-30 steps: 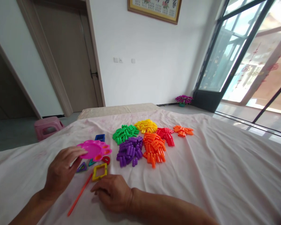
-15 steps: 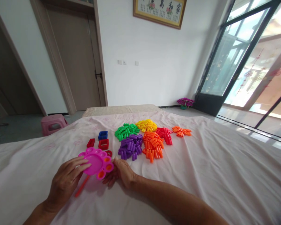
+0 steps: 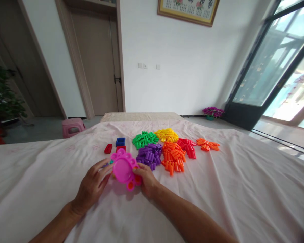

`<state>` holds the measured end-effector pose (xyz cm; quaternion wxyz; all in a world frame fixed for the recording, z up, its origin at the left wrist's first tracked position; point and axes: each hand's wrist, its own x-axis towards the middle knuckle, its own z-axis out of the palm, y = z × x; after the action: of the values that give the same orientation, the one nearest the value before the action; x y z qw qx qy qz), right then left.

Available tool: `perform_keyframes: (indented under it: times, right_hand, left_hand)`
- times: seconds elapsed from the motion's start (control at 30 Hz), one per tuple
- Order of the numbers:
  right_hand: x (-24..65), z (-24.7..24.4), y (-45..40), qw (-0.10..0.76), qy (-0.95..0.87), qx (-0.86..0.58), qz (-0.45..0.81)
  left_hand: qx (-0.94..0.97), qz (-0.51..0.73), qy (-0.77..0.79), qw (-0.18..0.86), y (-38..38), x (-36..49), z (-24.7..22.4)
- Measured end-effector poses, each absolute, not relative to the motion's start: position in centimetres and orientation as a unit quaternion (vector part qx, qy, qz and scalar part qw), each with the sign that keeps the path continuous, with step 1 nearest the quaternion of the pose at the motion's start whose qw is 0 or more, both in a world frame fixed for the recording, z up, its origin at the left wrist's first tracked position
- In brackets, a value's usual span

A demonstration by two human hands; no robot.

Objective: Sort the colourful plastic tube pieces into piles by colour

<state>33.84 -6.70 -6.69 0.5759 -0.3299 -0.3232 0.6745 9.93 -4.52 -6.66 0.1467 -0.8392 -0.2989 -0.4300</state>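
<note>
Palette (image 3: 123, 170) front and centre in the head view, lifted off the cloth (image 3: 205, 195), its face tipped toward the camera! It's glossy pink plastic, a round dish ringed by small scalloped cups. Orange bits (image 3: 130, 185) fill some cups at the lower right; whether they are loose pieces, I can't tell.

The right hand (image 3: 149, 182) has the right edge pinched, thumb on top, a hold that likely steadies the dish while leaving its middle uncovered. Over on the other side, the left hand (image 3: 93, 184) has its fingers loosely parted, tips right at the left edge; touching or just beside, I can't tell. Perhaps it's there to balance the tilt.

Beyond, what a spread of colour! Purple pile (image 3: 149, 155), green pile (image 3: 145, 139), yellow pile (image 3: 166, 135), orange pile (image 3: 173, 155), red pile (image 3: 187, 146): stubby, smooth, shiny tubes, heaped by colour, presumably so each is easy to pick out. A smaller orange cluster (image 3: 208, 144) lies apart at the right.

Behind the palette sit a squarish blue frame (image 3: 120, 145) and a slanted red piece (image 3: 108, 149), all on soft, pale, rumpled fabric.
</note>
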Motion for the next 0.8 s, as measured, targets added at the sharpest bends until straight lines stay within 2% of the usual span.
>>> perform_keyframes:
  times: [0.1, 0.2, 0.43, 0.63, 0.8]
  right_hand:
    - [34.7, -6.5, -6.3, 0.682, -0.301, -0.372, 0.553]
    - [35.7, -6.4, -5.8, 0.72, -0.298, -0.392, 0.49]
    - [35.6, -7.1, -5.8, 0.697, -0.325, -0.412, 0.489]
    - [35.8, -7.3, -5.6, 0.699, -0.331, -0.409, 0.485]
    - [36.0, -7.5, -5.6, 0.691, -0.333, -0.417, 0.488]
  left_hand:
    - [-0.825, -0.425, -0.351, 0.126, -4.3, 10.0, -6.7]
    - [-0.84, -0.387, -0.37, 0.088, -4.2, 10.5, -6.9]
    - [-0.889, -0.217, -0.402, 0.018, -3.1, 14.1, -7.6]
    - [-0.899, -0.147, -0.412, 0.003, -1.0, 16.8, -6.5]
    - [-0.883, -0.161, -0.44, 0.009, -0.9, 16.0, -6.4]
